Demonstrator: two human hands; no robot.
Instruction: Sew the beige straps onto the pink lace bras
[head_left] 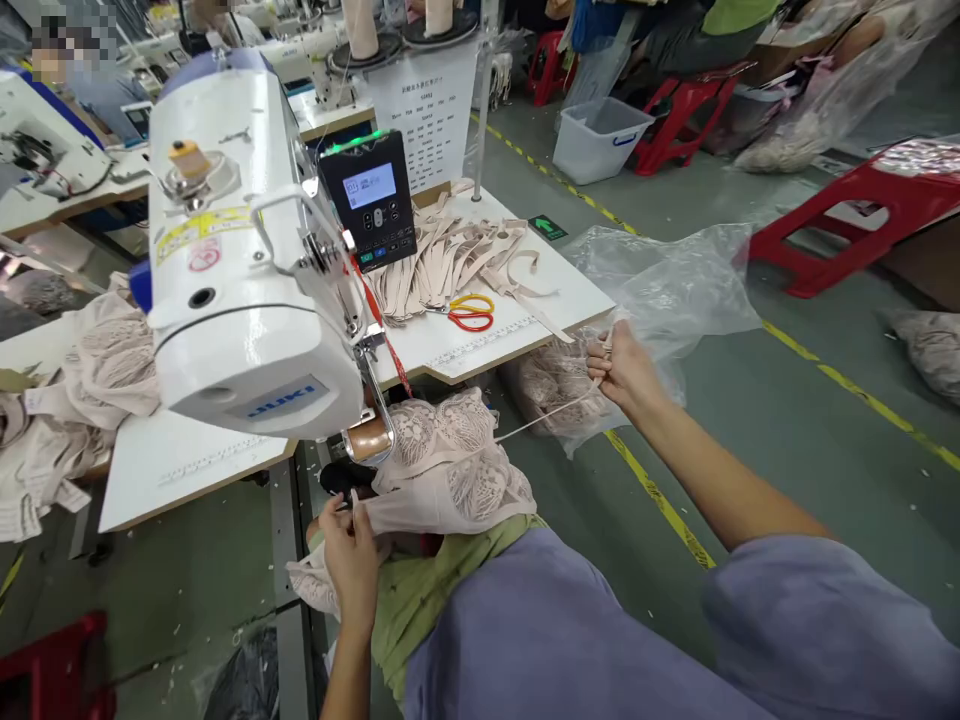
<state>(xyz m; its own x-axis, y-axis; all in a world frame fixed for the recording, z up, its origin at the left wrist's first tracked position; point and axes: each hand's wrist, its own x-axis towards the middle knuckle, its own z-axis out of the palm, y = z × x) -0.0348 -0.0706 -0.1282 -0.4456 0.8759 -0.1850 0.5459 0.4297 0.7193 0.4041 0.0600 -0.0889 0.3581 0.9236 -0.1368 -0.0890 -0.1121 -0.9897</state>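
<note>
Beyond the table edge (525,347), well apart, left grip (351,550) pinches bra (469,468), right grip (624,368) thin strip (547,414).

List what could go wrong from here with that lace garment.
The thin cord looks taut between the right hand and the lace garment; a harder pull might stretch it or drag the garment.

The garment hangs below the table, so it might slip toward the floor if the left hand lets go.

A loose strip reaches the table edge near the right hand and could snag.
</note>
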